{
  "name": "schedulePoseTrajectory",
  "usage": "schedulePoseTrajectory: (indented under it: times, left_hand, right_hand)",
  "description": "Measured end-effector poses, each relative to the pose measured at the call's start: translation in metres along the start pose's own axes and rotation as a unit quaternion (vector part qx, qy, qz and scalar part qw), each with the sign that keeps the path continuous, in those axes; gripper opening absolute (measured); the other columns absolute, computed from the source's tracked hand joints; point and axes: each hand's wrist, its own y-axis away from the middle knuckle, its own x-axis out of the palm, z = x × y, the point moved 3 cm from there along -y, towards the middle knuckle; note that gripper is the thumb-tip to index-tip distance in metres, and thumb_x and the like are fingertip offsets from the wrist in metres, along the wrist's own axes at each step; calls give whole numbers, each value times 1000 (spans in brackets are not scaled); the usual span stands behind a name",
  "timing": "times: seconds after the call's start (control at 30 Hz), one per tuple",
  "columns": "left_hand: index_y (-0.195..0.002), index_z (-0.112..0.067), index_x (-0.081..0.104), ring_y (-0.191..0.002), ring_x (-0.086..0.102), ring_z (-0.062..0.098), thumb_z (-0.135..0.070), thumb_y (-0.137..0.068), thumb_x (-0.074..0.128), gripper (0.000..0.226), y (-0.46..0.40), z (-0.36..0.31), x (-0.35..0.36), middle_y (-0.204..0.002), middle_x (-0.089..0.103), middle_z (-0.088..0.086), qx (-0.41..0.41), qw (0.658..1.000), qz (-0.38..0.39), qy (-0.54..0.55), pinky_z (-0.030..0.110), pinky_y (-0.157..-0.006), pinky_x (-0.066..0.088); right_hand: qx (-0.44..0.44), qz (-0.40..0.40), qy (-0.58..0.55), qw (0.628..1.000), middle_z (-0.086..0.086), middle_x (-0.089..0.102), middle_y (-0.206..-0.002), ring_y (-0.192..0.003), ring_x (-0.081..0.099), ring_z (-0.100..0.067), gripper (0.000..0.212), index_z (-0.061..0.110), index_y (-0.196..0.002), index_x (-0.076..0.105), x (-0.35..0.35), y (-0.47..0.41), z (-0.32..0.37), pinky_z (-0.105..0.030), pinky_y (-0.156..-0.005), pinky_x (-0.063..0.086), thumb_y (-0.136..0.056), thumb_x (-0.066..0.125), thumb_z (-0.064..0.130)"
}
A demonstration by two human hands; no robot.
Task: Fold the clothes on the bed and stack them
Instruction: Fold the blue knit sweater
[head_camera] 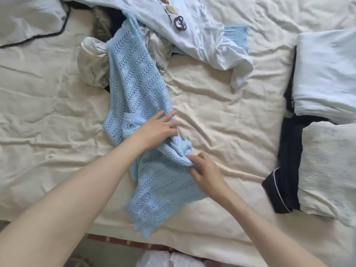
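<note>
Head view: the left hand [156, 128] lies flat, fingers straight, on the light-blue openwork knit [134, 83] in the middle of the bed [221, 105]; the right hand [204, 168] pinches its bunched fold. The knit's far end is hidden beneath the white printed T-shirt [183, 22].

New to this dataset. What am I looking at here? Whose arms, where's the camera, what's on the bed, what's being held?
There is no robot here: a person folds laundry with bare hands. The one picture comes from a camera worn on the head, looking down at the bed. The left hand lies with straight fingers on a blue knit. The right hand pinches a bunched part of that knit. Behind it lies an unfolded pile, topped by a white shirt with printed figures. On the right sit folded clothes, pale items over dark ones.
</note>
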Motion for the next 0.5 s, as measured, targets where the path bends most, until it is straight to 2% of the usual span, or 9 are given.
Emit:
schedulePoseTrajectory:
  times: [0.07,0.1,0.13,0.17,0.23,0.3,0.33,0.4,0.5]
  left_hand:
    - [-122,-20,55,-146,13,18,-3,-93,39,37,8,11,-14,-132,53,2,-13,999,-23,28,39,-117,-7]
    - [-116,-16,59,-142,27,19,-4,-94,42,30,12,16,-23,-119,60,5,-15,997,-61,42,38,-117,-8]
    - [-107,-11,64,-130,46,23,-4,-93,46,24,17,20,-33,-105,64,10,-13,991,-121,49,40,-117,-5]
    - [-96,-6,68,-107,62,25,-2,-89,52,17,23,23,-43,-89,65,12,-13,980,-196,42,45,-117,5]
    - [-78,-3,70,-63,64,25,4,-79,65,8,37,21,-54,-65,60,11,-27,950,-310,35,56,-104,34]
    - [-69,-4,67,-52,57,25,10,-68,74,15,50,6,-50,-57,56,9,-51,949,-301,73,51,-80,56]
    - [-66,-4,65,-52,55,26,11,-62,77,20,56,-3,-42,-56,55,9,-62,956,-272,92,43,-64,57]
    - [-60,-5,63,-50,54,26,10,-54,81,24,67,-21,-20,-54,53,9,-80,968,-209,112,33,-46,49]
    - [-50,-8,61,-46,55,25,5,-40,88,31,79,-33,9,-47,51,7,-87,979,-128,130,26,-42,46]
  right_hand:
    - [-27,-6,48,998,-11,52,-95,-88,55,-29,36,7,-116,66,-31,4,3,-30,-78,40,-85,55,-6]
    - [-36,-23,73,996,-13,53,-95,-85,56,-31,37,7,-113,67,-49,5,4,-36,-75,44,-83,54,-10]
    - [-48,-51,97,993,-15,54,-94,-79,58,-33,39,7,-110,69,-67,4,5,-39,-68,47,-80,55,-14]
    - [-64,-84,118,987,-16,54,-90,-72,58,-34,41,6,-106,71,-85,3,5,-39,-61,49,-76,56,-18]
    - [-93,-138,152,974,-18,56,-86,-64,58,-32,43,5,-99,73,-110,3,9,-38,-51,50,-69,59,-22]
    - [-111,-164,178,964,-18,57,-86,-64,58,-30,42,5,-95,74,-117,6,8,-37,-48,49,-65,62,-23]
    - [-120,-166,192,960,-17,59,-86,-64,58,-29,42,5,-92,74,-113,10,4,-35,-47,49,-63,64,-23]
    - [-118,-99,227,962,-15,62,-87,-69,61,-31,38,7,-93,74,-89,20,-8,-33,-52,50,-65,67,-18]
    - [-9,144,259,955,-7,62,-108,-101,59,-29,29,16,-109,69,-38,37,-43,-35,-78,47,-90,50,6]
